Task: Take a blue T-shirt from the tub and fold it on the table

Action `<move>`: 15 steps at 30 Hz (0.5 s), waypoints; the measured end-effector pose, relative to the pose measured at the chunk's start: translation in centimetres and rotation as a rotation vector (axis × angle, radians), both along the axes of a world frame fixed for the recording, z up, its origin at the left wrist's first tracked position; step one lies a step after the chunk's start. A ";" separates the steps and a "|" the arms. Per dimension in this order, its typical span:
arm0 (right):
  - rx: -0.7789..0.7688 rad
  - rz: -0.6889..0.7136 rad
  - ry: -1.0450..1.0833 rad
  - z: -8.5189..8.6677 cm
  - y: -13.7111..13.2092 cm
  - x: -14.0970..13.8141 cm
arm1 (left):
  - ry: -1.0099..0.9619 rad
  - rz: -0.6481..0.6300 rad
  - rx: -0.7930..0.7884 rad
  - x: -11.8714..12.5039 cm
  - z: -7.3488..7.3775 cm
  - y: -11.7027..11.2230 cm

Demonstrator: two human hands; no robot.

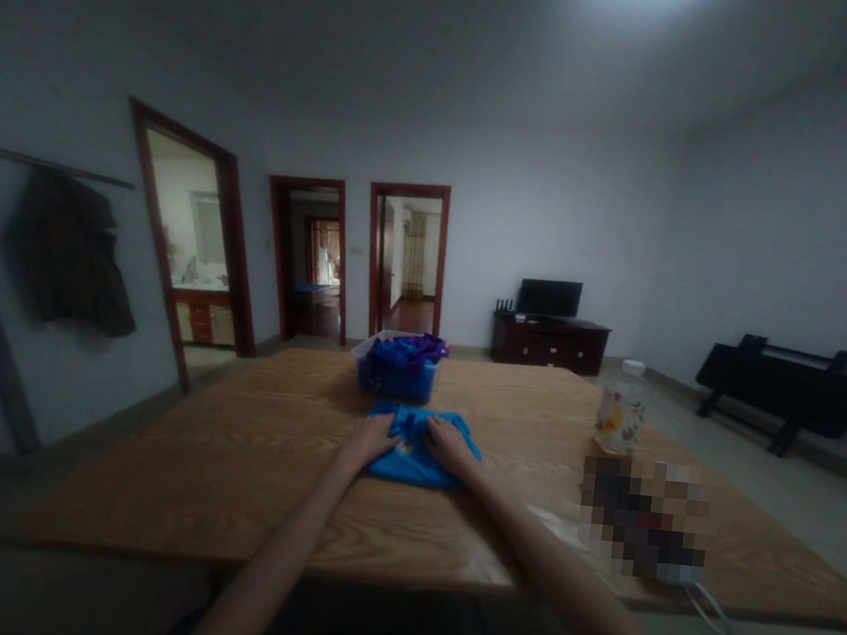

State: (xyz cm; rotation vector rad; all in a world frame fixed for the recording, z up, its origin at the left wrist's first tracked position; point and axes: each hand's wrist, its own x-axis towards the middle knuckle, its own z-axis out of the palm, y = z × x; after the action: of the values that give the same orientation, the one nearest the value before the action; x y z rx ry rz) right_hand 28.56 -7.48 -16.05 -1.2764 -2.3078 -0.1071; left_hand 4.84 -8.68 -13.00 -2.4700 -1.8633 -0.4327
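Observation:
A bright blue piece of cloth [416, 471], perhaps a garment, lies on the wooden table in front of me, with a small light print near its middle. My left hand [376, 435] rests on its left part, fingers bent and closed on the fabric. On the right side of the cloth, my right hand [447, 442] has its fingers curled into the material, a dark fold showing between the two hands. Just behind the cloth stands a clear plastic bin [360, 351] heaped with blue and purple fabric [405, 353]. Fingertips are partly hidden and dim.
The wooden table [252, 461] spreads wide around me. At right stand a clear printed jug with a white cap [620, 411] and a pixelated dark item [643, 523] with a white cord loop by the front edge. A TV cabinet [548, 342] and doorways lie beyond.

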 end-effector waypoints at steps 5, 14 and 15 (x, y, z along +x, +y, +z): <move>0.054 0.018 0.024 -0.5 0.0 0.0 | -0.107 0.125 0.018 -1.6 0.1 1.0; 0.119 0.248 -0.048 1.0 -2.3 -1.1 | -0.177 0.113 -0.057 -1.9 -1.2 1.9; 0.120 0.262 -0.063 1.1 -2.6 -1.4 | -0.175 0.110 -0.055 -1.9 -1.3 1.9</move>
State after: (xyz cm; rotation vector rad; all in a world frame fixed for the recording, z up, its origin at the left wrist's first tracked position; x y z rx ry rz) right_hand 27.21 -10.06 -14.96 -0.9160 -2.4597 -0.1953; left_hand 2.93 -6.74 -14.29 -2.4189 -2.0911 -0.6185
